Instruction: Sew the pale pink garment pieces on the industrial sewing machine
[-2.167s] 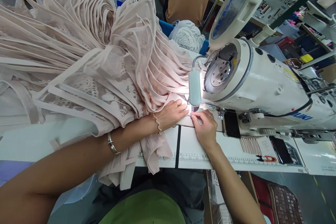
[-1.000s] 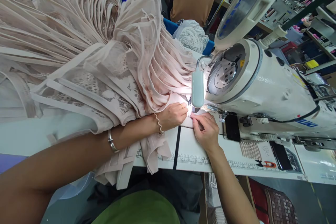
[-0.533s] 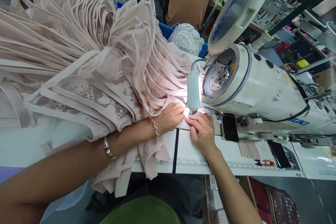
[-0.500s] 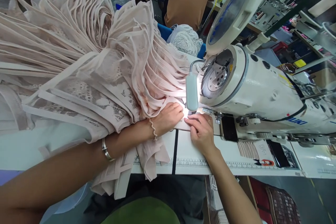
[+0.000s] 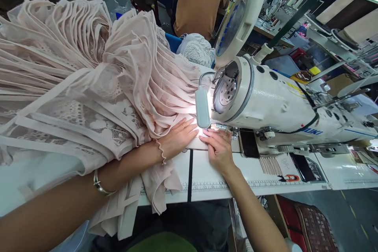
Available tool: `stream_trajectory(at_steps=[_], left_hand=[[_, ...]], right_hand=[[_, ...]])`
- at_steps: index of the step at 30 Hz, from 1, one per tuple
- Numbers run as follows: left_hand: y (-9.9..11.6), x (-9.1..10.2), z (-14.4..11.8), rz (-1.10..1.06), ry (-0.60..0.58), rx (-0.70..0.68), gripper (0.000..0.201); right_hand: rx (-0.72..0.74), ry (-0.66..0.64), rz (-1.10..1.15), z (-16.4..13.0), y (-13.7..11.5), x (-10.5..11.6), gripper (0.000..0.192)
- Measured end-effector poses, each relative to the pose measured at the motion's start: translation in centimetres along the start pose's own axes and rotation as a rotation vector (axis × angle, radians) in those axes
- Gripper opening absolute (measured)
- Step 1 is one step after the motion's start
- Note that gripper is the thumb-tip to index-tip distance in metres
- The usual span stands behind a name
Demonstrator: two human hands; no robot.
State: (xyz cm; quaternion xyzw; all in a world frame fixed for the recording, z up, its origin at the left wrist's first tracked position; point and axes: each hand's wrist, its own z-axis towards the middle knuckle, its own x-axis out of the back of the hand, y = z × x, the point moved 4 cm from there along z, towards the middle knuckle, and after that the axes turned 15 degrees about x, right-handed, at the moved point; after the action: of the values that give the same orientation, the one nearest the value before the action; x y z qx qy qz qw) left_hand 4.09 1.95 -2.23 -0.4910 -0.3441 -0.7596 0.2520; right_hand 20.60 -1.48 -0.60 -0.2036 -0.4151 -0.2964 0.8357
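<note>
- Blush-pink pleated fabric [image 5: 97, 82], sheer and edged with lace, lies heaped across the left of the white counter [image 5: 212, 173], one narrow edge running rightward under the head of a sewing machine [image 5: 265, 102].
- The left hand [image 5: 177, 138] lies flat and open on that edge, fingers extended toward the needle area, pressing rather than pinching; a beaded bracelet and a metal bangle [image 5: 100, 185] sit on its arm.
- The right hand [image 5: 217, 149] rests just beside it, nearer the machine, fingers spread flat on the pale strip, nothing closed in its grip.
- The seam edge runs from the left hand's fingertips toward the presser foot, which lies just beyond both hands; the right hand is the closer of the two.
- A small lamp [image 5: 202, 106] hangs directly above the fingertips, its glare hiding the needle itself.
- A printed ruler [image 5: 206, 187] lines the counter's near edge; a person in an ochre top [image 5: 201, 0] stands behind the machine.
</note>
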Motion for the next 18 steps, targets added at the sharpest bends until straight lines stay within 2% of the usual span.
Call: stream_trajectory(at_steps=[9,14,18], left_hand=[[-0.1,0.0,0.3,0.005,0.067,0.000,0.030],[0.1,0.7,0.7,0.016,0.201,0.034,0.028],[0.4,1.4,0.5,0.112,0.306,0.042,0.031]], right_hand=[[-0.028,-0.022,0.008,-0.1,0.2,-0.3,0.039],[-0.064,-0.071,0.009,-0.2,0.5,-0.7,0.040],[-0.094,-0.136,0.015,-0.2,0.8,-1.0,0.042]])
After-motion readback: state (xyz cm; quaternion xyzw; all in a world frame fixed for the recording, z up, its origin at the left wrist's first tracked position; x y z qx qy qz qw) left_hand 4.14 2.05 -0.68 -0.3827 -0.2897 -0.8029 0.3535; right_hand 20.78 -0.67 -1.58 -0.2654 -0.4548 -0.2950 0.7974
